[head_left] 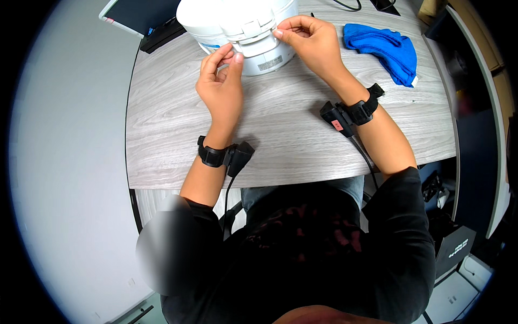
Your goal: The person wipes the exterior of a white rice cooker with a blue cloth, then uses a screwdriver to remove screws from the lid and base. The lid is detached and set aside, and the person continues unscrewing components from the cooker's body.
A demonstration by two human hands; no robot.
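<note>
A white round plastic container [210, 21] stands at the back of the wooden desk, with a latch piece [253, 35] on its front and a printed label below. My right hand [315, 46] pinches the right end of that latch piece with thumb and index finger. My left hand [220, 81] has its fingertips and thumb at the left end of the same piece, fingers curled. Black devices with cables are strapped to both wrists.
A folded blue cloth [380, 51] lies right of the container on the desk [286, 140]. A screen [137, 16] stands at the back left, near a white wall [70, 135]. Shelving [480, 108] runs along the right, with a dark box [453, 248] low down.
</note>
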